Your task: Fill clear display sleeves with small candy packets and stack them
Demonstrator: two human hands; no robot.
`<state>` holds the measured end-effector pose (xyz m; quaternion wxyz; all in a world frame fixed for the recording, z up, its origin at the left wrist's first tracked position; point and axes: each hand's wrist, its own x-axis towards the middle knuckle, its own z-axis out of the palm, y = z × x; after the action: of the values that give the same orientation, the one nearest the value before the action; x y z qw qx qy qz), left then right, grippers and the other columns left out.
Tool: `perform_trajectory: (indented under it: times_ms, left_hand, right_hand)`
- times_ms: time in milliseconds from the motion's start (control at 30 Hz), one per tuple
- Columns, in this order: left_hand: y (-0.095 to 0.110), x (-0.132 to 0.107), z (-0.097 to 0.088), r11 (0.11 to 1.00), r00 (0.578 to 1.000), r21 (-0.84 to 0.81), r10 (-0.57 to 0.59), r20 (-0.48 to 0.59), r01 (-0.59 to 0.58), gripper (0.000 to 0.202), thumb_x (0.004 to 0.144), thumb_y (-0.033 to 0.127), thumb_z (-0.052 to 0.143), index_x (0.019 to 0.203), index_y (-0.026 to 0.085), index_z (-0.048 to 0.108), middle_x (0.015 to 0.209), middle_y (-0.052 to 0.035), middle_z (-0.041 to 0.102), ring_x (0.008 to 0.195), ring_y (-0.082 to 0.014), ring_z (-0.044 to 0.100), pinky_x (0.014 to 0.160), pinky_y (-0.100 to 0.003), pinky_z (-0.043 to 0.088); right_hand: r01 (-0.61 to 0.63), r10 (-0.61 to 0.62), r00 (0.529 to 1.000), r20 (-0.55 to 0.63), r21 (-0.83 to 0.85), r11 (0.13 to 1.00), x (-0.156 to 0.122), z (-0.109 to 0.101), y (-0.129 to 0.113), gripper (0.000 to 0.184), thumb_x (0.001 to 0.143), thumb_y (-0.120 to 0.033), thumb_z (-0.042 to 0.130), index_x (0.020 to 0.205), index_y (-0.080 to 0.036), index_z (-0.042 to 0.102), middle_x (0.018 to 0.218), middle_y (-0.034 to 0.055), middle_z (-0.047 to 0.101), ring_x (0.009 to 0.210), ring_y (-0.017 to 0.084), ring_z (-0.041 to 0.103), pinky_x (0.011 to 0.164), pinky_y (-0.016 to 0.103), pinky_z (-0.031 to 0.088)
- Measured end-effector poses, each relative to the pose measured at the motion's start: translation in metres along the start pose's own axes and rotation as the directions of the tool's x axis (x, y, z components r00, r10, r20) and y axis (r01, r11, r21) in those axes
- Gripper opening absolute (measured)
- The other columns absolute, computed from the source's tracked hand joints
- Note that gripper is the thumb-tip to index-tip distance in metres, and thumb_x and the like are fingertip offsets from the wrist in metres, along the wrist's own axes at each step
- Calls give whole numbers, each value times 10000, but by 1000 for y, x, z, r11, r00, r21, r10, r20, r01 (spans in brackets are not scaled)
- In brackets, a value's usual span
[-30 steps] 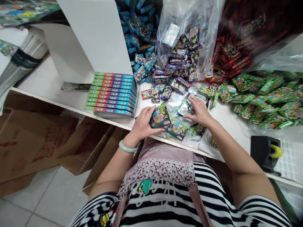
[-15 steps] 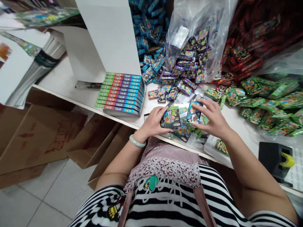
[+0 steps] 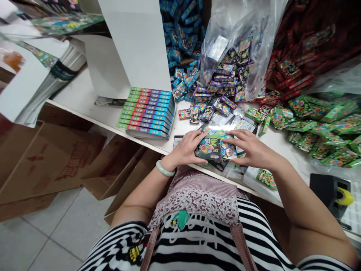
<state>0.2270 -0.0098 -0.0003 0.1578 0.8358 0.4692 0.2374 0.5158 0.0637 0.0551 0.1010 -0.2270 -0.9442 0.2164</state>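
Note:
My left hand [image 3: 187, 147] grips a dark printed packet [image 3: 209, 148] by its left edge at the near edge of the white table [image 3: 84, 99]. My right hand [image 3: 251, 148] presses a small blue box [image 3: 228, 150] against the packet's right side, fingers curled round it. More flat printed packets [image 3: 242, 126] lie under and behind both hands. A jade bangle [image 3: 164, 169] sits on my left wrist.
A neat stack of long flat boxes [image 3: 146, 113] lies left of my hands. Heaps of small boxes fill the back: blue [image 3: 180, 41], purple in a clear plastic bag [image 3: 225, 71], red [image 3: 293, 64], green [image 3: 318, 120]. A tape dispenser [image 3: 329, 194] stands right. Cardboard cartons [image 3: 50, 162] sit below.
My right hand picked a small blue box off the table, lifted it and brought it in against the packet held by my left hand. The view shifted slightly left.

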Motion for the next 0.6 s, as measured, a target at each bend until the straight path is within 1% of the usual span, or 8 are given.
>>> perform_trajectory:
  times_ms: [100,200,333,400,433,500,533,600]
  left_hand:
    - [2,2,-2,999,1000,-33,-11,24,12,1082,686,758,718,1518,170,351,1334,-207,513,1235,-369,513,1046,-560,458]
    - [3,4,-1,997,999,-57,-43,23,44,1082,680,743,735,1516,170,356,1348,-203,502,1252,-370,504,1062,-556,448]
    - [3,10,2,997,999,-74,-36,9,36,1068,675,727,747,1489,137,387,1350,-213,502,1247,-372,503,1055,-545,454]
    - [4,12,3,997,999,-72,-41,1,41,1057,664,730,753,1473,146,402,1332,-202,517,1233,-367,511,1045,-540,459]
    - [5,14,3,996,999,-71,-51,-5,51,1045,663,727,756,1467,160,406,1319,-190,527,1224,-360,517,1042,-535,461]
    - [7,15,3,995,997,-66,-76,-30,74,1016,668,714,762,1455,178,408,1286,-169,543,1203,-344,528,1035,-518,465]
    - [9,15,4,995,994,-57,-91,-55,88,1007,671,707,764,1449,175,408,1270,-164,547,1192,-338,531,1028,-508,469]
    - [12,15,5,991,981,-24,-136,-139,134,1001,667,699,772,1426,156,412,1254,-167,545,1180,-335,531,1022,-496,471]
  right_hand:
    - [12,-12,1000,-4,24,1000,0,-2,2,562,838,-426,700,1367,-277,580,1453,143,539,1292,342,520,1060,581,442]
    - [6,-4,999,-47,39,999,0,-4,3,528,840,-385,695,1344,-272,583,1480,153,494,1329,339,497,1081,568,430]
    - [26,-22,998,-64,53,998,5,-5,8,461,841,-357,702,1280,-251,609,1381,165,552,1273,342,536,1059,562,446]
    - [33,-28,996,-79,68,997,9,-3,10,482,830,-434,728,1257,-244,609,1349,169,569,1252,350,546,1049,577,449]
    - [38,-30,996,-87,97,995,12,-1,11,537,813,-496,740,1266,-248,593,1350,168,568,1257,353,543,1051,582,449]
    - [42,-20,993,-120,185,982,15,4,11,719,748,-635,744,1326,-261,535,1397,167,532,1307,359,508,1077,588,436]
    - [29,6,988,-156,223,974,15,7,10,789,724,-687,728,1354,-269,506,1432,166,499,1343,361,478,1096,590,422]
    - [-34,104,960,-260,260,965,13,15,4,786,741,-724,680,1368,-287,495,1478,158,435,1400,360,417,1130,594,388]
